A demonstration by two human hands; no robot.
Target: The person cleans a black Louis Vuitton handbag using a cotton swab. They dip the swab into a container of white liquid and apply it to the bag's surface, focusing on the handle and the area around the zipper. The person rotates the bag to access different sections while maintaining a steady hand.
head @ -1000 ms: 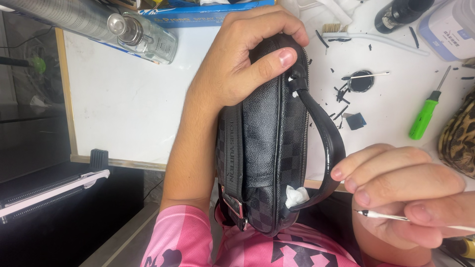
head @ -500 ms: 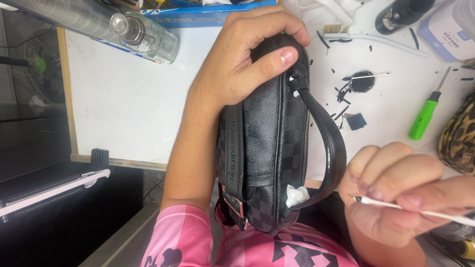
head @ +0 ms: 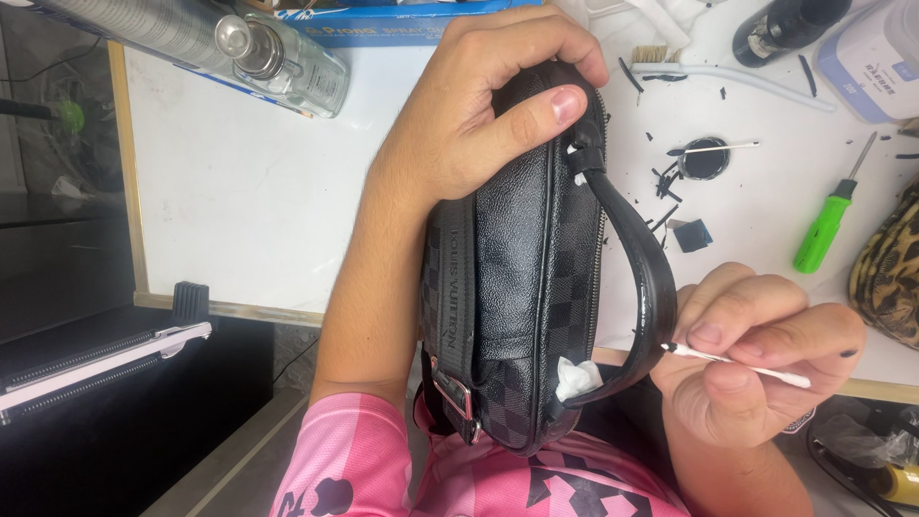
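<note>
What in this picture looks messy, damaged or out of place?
Black scraps lie strewn over the white table beside a small dish of black paint. A wad of white paper is tucked against the black bag where its strap joins.

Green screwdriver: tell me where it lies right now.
In the head view the green screwdriver lies on the white table at the right, apart from both hands, between the black paint lid and the leopard-print bag, above the right hand.
</note>
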